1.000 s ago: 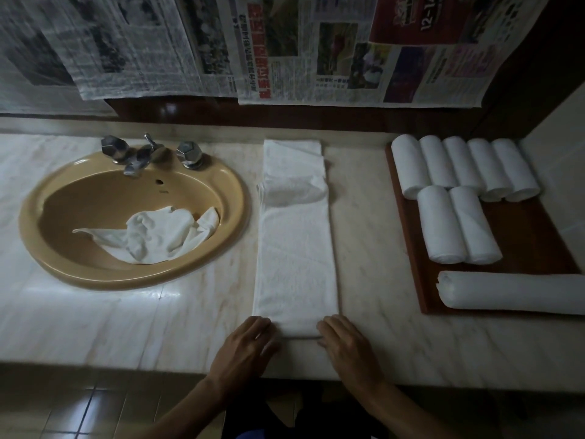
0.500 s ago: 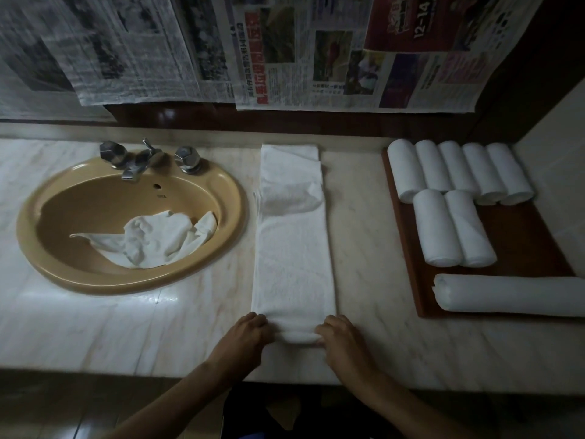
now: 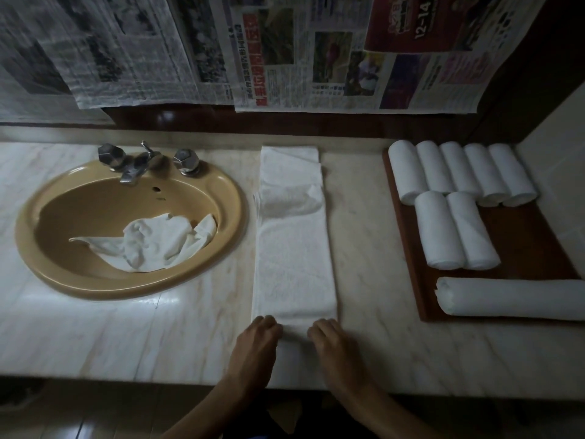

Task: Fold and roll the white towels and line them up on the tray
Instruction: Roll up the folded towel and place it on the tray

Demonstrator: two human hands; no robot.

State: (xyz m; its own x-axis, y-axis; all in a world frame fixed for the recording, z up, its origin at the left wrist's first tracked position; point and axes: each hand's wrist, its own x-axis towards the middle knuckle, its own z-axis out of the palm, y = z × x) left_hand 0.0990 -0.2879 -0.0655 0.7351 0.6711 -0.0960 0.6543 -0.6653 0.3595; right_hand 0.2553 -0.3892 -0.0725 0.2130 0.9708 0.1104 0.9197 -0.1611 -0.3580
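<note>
A long white towel, folded into a narrow strip, lies lengthwise on the marble counter. Its near end is turned into a small roll. My left hand and my right hand rest side by side on that roll, fingers curled over it. A wooden tray at the right holds several rolled white towels in two rows. One longer roll lies crosswise at the tray's near edge.
A tan sink at the left holds a crumpled white towel, with a chrome faucet behind it. Newspaper sheets hang on the back wall. The counter's front edge runs just below my hands.
The towel's near end has been turned over into a small roll and moved a little away from me; both hands have moved forward with it.
</note>
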